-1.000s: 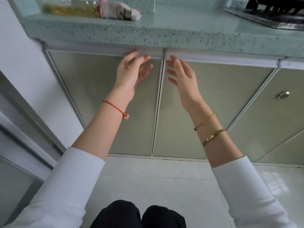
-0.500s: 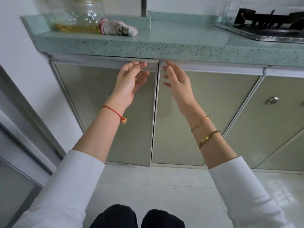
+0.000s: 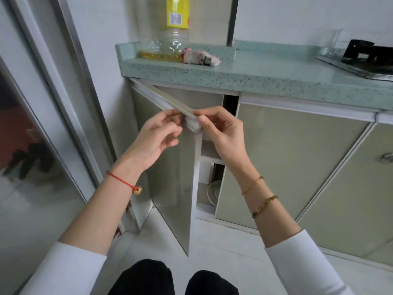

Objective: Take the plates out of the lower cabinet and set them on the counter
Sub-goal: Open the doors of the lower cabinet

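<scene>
The head camera looks down at two arms that reach forward, a little bent, with white sleeves near the elbows. The left hand (image 3: 156,135) has its fingers curled and pinches the top corner of the shiny grey-green cabinet door (image 3: 172,184). The right hand (image 3: 223,135) comes from the other side, and its thumb and pointer finger pinch the same corner. The corner itself is blurry. The door stands swung out toward the person, under the speckled green stone counter (image 3: 276,77). Low down in the open gap, the rim of a pale round plate (image 3: 212,191) peeks out. How many plates are there cannot be told. The closed grey-green door (image 3: 287,158) is next on the right. On the counter are a clear plastic oil bottle with a yellow label (image 3: 171,39), a crumpled white and pink cloth (image 3: 201,57) just beside it, and a black stove (image 3: 365,57) far right.
</scene>
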The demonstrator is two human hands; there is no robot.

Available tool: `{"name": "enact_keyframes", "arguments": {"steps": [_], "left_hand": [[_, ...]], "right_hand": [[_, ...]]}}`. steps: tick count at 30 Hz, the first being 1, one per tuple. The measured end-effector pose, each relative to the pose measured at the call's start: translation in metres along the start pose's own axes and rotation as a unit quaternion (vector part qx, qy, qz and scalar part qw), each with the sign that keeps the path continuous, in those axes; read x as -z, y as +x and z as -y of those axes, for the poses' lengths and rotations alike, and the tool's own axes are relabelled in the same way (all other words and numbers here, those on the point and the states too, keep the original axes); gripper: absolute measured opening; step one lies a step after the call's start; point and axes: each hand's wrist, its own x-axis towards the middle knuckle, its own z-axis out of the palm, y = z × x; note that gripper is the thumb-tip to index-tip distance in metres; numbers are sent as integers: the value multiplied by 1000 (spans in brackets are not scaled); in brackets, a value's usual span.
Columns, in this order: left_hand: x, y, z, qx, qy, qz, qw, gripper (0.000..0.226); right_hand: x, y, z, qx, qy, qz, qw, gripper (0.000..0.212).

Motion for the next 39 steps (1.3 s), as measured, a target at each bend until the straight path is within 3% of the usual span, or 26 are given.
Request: {"name": "enact_keyframes", "arguments": {"steps": [3, 7, 13, 20, 25, 32, 34, 37, 39], "left_hand": [[23, -25, -13, -6, 37, 10, 999, 39], [45, -62, -19, -57, 82, -96, 990, 38], [75, -120, -11, -214, 188, -258, 923, 29], [110, -145, -4, -269, 281, -371, 843, 56], [133, -145, -7, -241, 298, -383, 841, 75], [151, -147, -7, -230, 312, -355, 850, 76], [149, -145, -5, -254, 327, -370, 832, 73], [139, -140, -2, -333, 363, -410, 768, 58], [125, -129, 3, -358, 357, -394, 768, 46]], "right_hand": [[-26, -7, 8, 11, 44, 38, 998, 11], [-70, -11, 21, 46, 51, 90, 994, 11], [-142, -13, 33, 160, -33, 125, 979, 12], [-210, -4, 29, 230, -76, 189, 952, 20], [-252, 0, 24, 243, -120, 209, 940, 31], [-270, 2, 10, 251, -100, 203, 941, 36], [-267, 1, 7, 258, -82, 205, 940, 38], [-248, 2, -2, 246, -74, 187, 948, 43], [-223, 3, -11, 219, -108, 150, 958, 41]]}}
